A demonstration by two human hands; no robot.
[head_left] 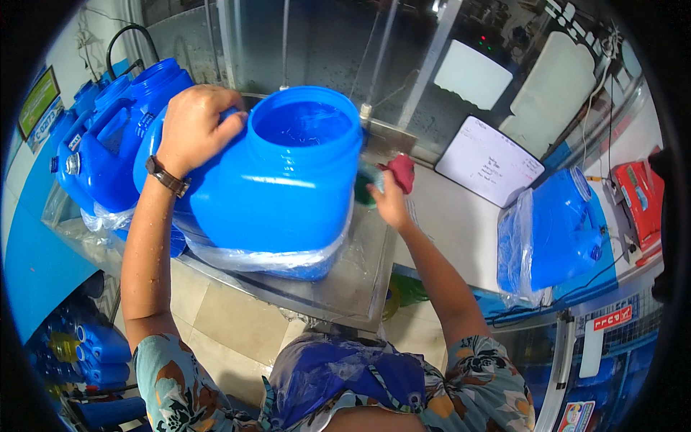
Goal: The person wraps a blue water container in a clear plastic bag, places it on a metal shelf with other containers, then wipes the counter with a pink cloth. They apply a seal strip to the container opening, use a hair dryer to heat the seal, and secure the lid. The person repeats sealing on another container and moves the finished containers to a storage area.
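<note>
A large blue plastic water jug (281, 191) stands upright on the metal counter, its wide round mouth uncapped and water showing inside. Clear plastic wrap hangs round its lower part. My left hand (198, 122), with a watch on the wrist, is closed round the jug's handle at its upper left. Beside the jug's right wall, my right hand (391, 203) has its fingers curled on a green pad-like thing (366, 183), partly hidden and smeared by motion. Just beyond those fingers sits a crumpled red cloth (402, 173).
Several blue jugs (104, 144) crowd the left. At the right, another blue jug (554, 234) in plastic lies on a white table beside a whiteboard (489, 160). A red package (638, 205) is farther right. The wet metal counter (360, 281) has its edge in front of me.
</note>
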